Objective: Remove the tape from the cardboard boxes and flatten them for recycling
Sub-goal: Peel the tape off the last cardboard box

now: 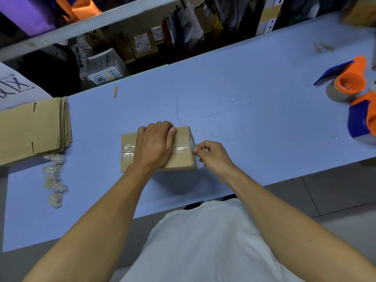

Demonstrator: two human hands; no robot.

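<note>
While the left hand (154, 143) is pressing down on top of the small cardboard box (183, 157), fingers curled over its far edge, the right hand (211, 154) is pinching the end of the clear tape (181, 148) at the box's right edge. The box is sitting closed on the blue table (234, 110), the tape running across its top seam. Left of the box, a stack of flattened cardboard (33, 129) is lying, with crumpled balls of removed tape (54, 180) just in front of that stack. Far right of the box, two orange-and-blue tape dispensers (350, 82) are resting. Beyond the box, behind the table, a white carton (106, 68) is showing a circled character and other print too small to read. A white sheet (16, 86) left of that is bearing large black strokes.
</note>
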